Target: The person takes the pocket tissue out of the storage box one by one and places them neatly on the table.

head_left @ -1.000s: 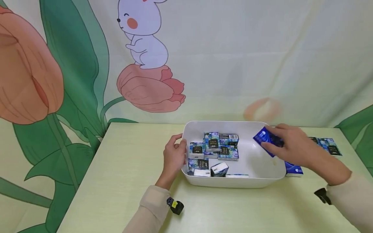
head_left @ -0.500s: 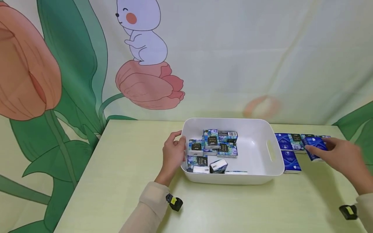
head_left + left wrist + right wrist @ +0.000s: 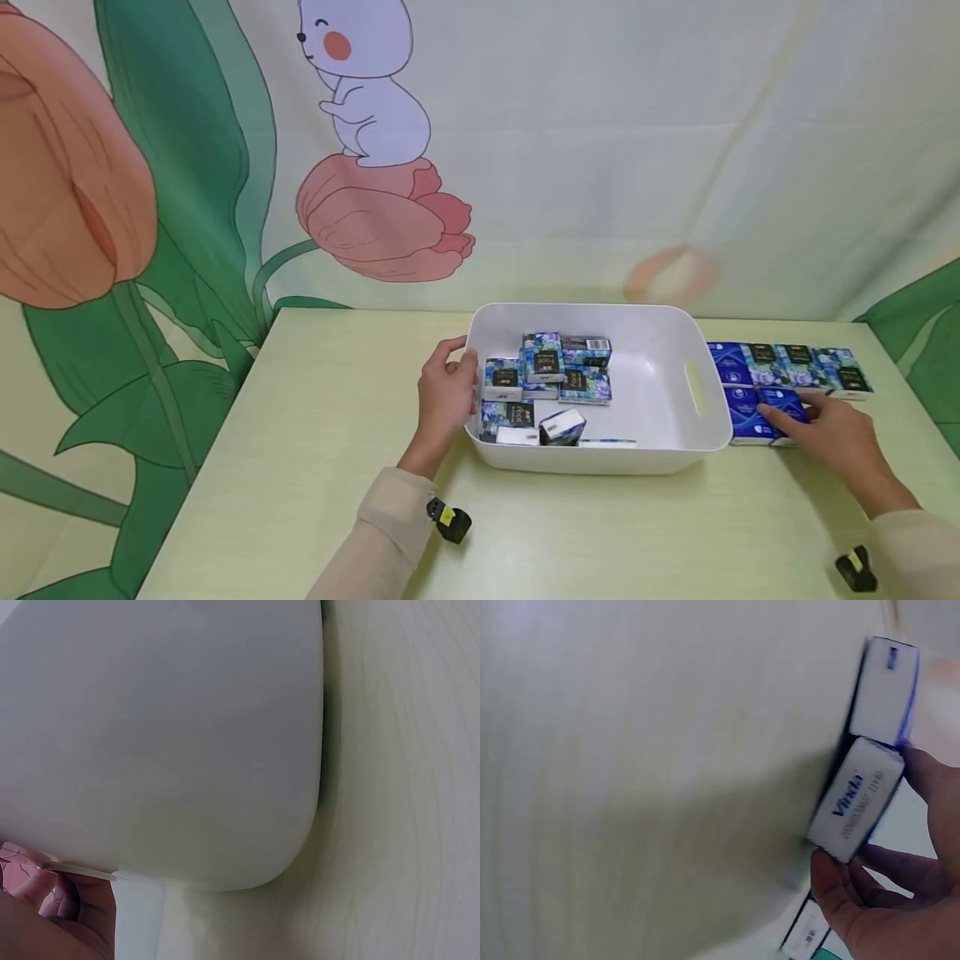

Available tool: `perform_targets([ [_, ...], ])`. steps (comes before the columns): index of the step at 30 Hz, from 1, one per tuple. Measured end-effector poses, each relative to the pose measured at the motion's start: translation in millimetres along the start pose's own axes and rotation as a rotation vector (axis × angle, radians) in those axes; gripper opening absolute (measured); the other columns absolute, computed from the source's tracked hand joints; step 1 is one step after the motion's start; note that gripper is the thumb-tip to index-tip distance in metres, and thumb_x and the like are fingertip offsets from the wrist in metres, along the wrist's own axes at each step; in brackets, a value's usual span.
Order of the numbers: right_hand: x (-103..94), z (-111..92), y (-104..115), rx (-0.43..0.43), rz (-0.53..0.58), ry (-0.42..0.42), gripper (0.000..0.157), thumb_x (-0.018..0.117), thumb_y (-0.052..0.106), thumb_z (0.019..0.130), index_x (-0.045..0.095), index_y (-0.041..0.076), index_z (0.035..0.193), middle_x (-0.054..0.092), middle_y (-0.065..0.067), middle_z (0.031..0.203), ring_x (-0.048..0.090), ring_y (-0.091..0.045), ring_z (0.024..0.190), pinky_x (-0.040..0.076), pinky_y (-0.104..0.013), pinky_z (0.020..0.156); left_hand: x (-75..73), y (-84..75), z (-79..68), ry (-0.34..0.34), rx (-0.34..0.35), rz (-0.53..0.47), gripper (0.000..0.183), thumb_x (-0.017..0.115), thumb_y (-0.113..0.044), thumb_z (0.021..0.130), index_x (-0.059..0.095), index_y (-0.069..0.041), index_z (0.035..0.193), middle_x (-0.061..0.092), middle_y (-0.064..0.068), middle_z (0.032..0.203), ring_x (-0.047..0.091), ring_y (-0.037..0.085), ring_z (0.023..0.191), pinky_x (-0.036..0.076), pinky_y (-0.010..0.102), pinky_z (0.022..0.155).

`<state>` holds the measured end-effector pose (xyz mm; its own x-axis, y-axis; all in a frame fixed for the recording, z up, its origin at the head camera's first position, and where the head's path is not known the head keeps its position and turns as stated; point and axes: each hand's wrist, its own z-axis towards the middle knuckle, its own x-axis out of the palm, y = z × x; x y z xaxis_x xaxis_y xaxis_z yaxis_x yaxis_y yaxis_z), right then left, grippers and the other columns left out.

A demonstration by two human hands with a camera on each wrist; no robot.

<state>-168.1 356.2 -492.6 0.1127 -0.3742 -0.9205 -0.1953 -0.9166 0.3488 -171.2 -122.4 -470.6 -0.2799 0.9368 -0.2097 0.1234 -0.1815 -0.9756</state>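
At the left end of a white plastic bin, my left hand grips the bin's side; in the left wrist view its fingers curl in at the handle opening. Several blue-green floral tissue packs lie loosely in the bin's left half. My right hand pinches a dark blue tissue pack between thumb and fingers. "Vinda" shows on its white end in the right wrist view. It sits tilted against another blue pack, just right of the bin.
Behind the right hand runs a back row on the table: one blue pack nearest the bin, then several floral packs side by side. A printed curtain hangs along the table's back edge.
My right hand has carried the blue pack from above the bin, rightward past its wall, and down into the front row on the table. The left hand keeps its grip on the bin.
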Motion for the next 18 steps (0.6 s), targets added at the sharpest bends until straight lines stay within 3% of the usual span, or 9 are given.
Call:
perform_targets([
  [4, -4.7, -2.6, 5.5, -0.025, 0.01, -0.006, 0.095, 0.051, 0.063, 0.097, 0.041, -0.023, 0.135, 0.049, -0.046, 0.126, 0.049, -0.061, 0.112, 0.043, -0.071, 0.089, -1.0, -0.7, -0.1, 0.0, -0.002, -0.007, 0.031, 0.057, -0.026, 0.102, 0.063, -0.017, 0.131, 0.056, 0.005, 0.07, 0.046, 0.013, 0.044, 0.043, 0.025, 0.043],
  [8, -23.6, -9.5, 25.5, -0.171, 0.06, -0.092, 0.081, 0.054, 0.053, 0.1, 0.046, -0.021, 0.134, 0.053, -0.042, 0.126, 0.056, -0.057, 0.108, 0.044, -0.071, 0.083, 0.5, -1.7, -0.8, -0.008, 0.001, 0.006, 0.031, 0.056, -0.026, 0.102, 0.064, -0.016, 0.131, 0.056, 0.005, 0.069, 0.046, 0.013, 0.043, 0.043, 0.025, 0.043],
  [14, -63.4, -22.2, 92.9, -0.385, 0.168, -0.147, 0.063, 0.063, 0.042, 0.099, 0.054, -0.006, 0.138, 0.062, -0.029, 0.123, 0.062, -0.047, 0.106, 0.051, -0.066, 0.079, 0.6, -3.0, -0.3, -0.02, 0.005, 0.007, 0.031, 0.057, -0.026, 0.101, 0.064, -0.016, 0.13, 0.056, 0.006, 0.069, 0.046, 0.014, 0.044, 0.043, 0.026, 0.043],
  [18, -81.2, -28.2, 143.8, -0.507, 0.185, -0.096, 0.058, 0.067, 0.04, 0.097, 0.058, 0.0, 0.137, 0.066, -0.023, 0.12, 0.066, -0.039, 0.102, 0.056, -0.058, 0.079, 0.3, -2.5, -0.2, -0.021, 0.001, 0.007, 0.03, 0.058, -0.025, 0.101, 0.065, -0.017, 0.129, 0.057, 0.007, 0.07, 0.046, 0.014, 0.045, 0.043, 0.026, 0.043],
])
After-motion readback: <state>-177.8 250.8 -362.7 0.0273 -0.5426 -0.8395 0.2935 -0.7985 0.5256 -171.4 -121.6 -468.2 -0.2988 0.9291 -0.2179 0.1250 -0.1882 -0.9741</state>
